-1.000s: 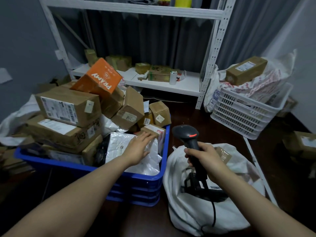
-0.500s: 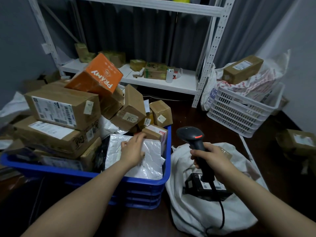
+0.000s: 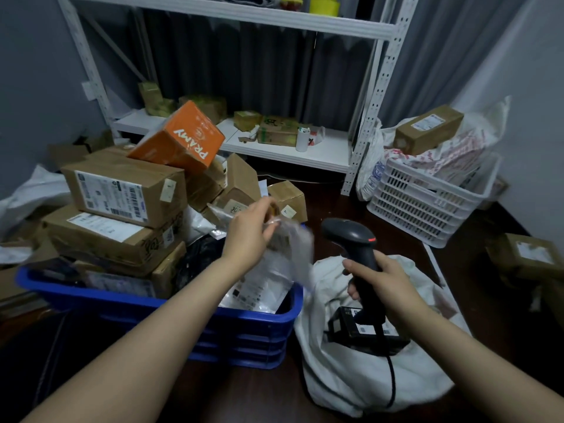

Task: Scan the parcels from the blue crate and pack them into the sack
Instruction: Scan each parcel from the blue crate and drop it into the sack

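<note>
A blue crate (image 3: pixel 250 328) on the dark floor is piled with cardboard parcels, an orange box (image 3: pixel 178 138) on top. My left hand (image 3: pixel 248 232) pinches the top edge of a white plastic mailer (image 3: pixel 274 270) and holds it up over the crate's right end; the mailer is blurred. My right hand (image 3: pixel 381 280) grips the handle of a black barcode scanner (image 3: pixel 351 236), its head pointing left towards the mailer. Below it the white sack (image 3: pixel 366 383) lies open on the floor with a black parcel (image 3: pixel 363 329) inside.
A white plastic basket (image 3: pixel 427 206) with bags and a brown box stands at the right. White metal shelving (image 3: pixel 305 151) with small boxes runs along the back. A brown parcel (image 3: pixel 528 257) sits on the floor at far right. The scanner's cable trails over the sack.
My left hand went from lying flat on the white mailer in the crate to pinching it and lifting it up and right. The scanner hand stayed over the sack.
</note>
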